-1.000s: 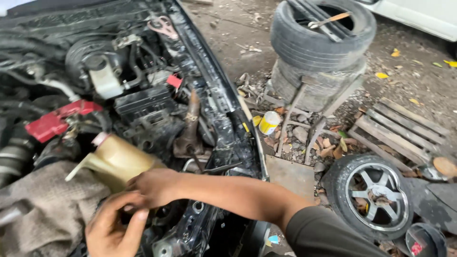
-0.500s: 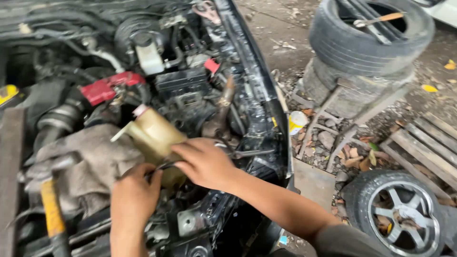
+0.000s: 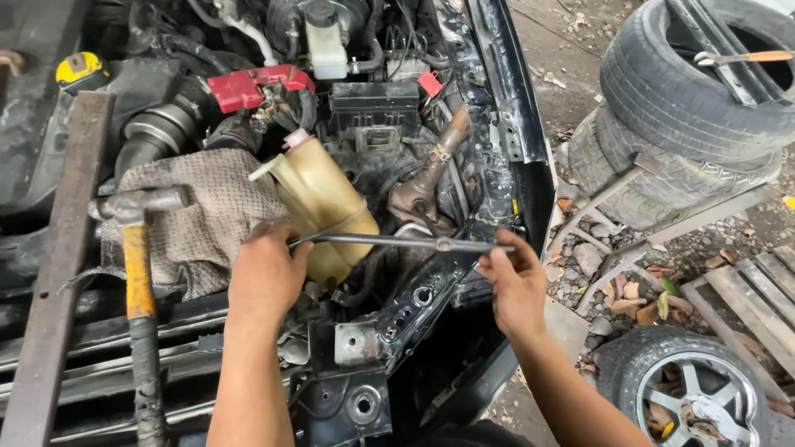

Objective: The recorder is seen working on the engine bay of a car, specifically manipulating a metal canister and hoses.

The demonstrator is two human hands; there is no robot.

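The fingers of the left hand (image 3: 267, 273) are closed around one end of a long thin metal rod (image 3: 397, 242), and the fingers of the right hand (image 3: 515, 277) pinch its other end, so the rod lies nearly level across the engine bay, just in front of a yellowish plastic reservoir (image 3: 319, 199). The rod is slim, dark and smooth, with a small joint or nub near the right-hand end; a greasy bar held this way could slip through the grip, and a slip could drive knuckles into the sharp sheet-metal edge of the black front panel (image 3: 389, 331) below. It presses against or passes close to the reservoir, whose thin translucent wall looks soft enough to crack or pop off its hose if levered hard. A coarse, stained woven rag (image 3: 207, 219) lies bunched to the left, and a rusty hammer (image 3: 132, 248) with a yellow-taped handle rests loosely on the frame rails, where a jolt could send it sliding. Beyond the fender, worn tyres (image 3: 687, 99) are stacked over rubble, and an alloy wheel (image 3: 704, 397) lies on the ground.
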